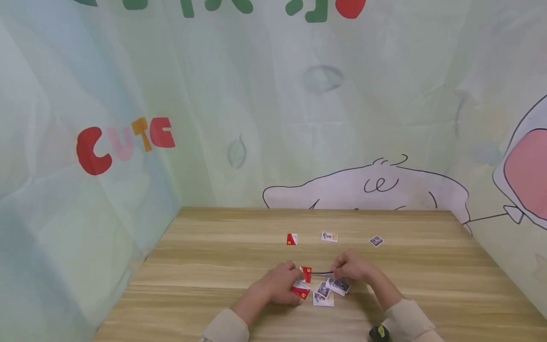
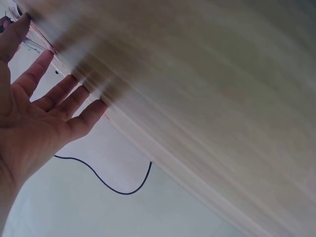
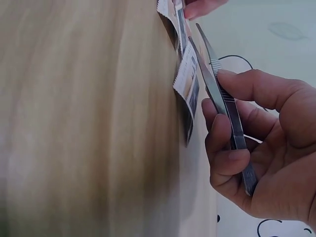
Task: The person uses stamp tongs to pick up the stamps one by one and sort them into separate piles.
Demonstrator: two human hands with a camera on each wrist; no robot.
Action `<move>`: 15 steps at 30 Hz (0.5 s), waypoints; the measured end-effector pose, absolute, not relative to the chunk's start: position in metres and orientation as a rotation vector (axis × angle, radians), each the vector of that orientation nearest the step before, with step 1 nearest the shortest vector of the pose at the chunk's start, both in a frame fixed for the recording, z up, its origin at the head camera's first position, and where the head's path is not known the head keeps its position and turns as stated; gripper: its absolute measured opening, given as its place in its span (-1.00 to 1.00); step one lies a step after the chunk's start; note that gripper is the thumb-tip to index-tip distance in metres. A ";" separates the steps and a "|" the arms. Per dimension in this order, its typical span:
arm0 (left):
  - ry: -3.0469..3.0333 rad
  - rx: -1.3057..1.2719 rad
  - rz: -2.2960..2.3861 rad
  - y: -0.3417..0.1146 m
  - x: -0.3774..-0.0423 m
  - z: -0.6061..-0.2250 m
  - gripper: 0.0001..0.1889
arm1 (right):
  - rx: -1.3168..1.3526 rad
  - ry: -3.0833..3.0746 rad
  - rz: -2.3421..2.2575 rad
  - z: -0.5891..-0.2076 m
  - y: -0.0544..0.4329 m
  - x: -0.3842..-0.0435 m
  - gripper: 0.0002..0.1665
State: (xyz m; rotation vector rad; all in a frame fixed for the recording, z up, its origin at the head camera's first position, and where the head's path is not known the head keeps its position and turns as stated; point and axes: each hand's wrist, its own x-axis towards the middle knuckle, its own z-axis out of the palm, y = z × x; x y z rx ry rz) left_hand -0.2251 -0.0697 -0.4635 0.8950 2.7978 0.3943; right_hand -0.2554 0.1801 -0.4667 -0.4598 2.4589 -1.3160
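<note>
My right hand (image 1: 352, 266) holds metal tweezers (image 3: 237, 131) between thumb and fingers, their tips pointing left and slightly apart. In the right wrist view the tips stand beside stamps with serrated edges (image 3: 186, 74). My left hand (image 1: 279, 283) rests on the table with fingers spread and fairly straight, fingertips down on the wood in the left wrist view. Beside its fingers lie a red-and-white stamp (image 1: 306, 273) and another red one (image 1: 301, 290). Between the hands, dark picture stamps (image 1: 338, 286) overlap a pale one (image 1: 323, 300).
Farther back on the wooden table (image 1: 222, 256) lie a red stamp (image 1: 292, 239), a pale stamp (image 1: 329, 236) and a dark diamond-turned stamp (image 1: 376, 241). A small black and yellow object (image 1: 379, 333) is by the right sleeve. Printed cloth walls (image 1: 273, 118) stand around the table.
</note>
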 end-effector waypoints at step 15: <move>2.786 0.912 0.430 -0.071 -0.224 -0.463 -0.47 | -0.472 2.498 -1.326 -0.465 0.182 -0.252 -0.86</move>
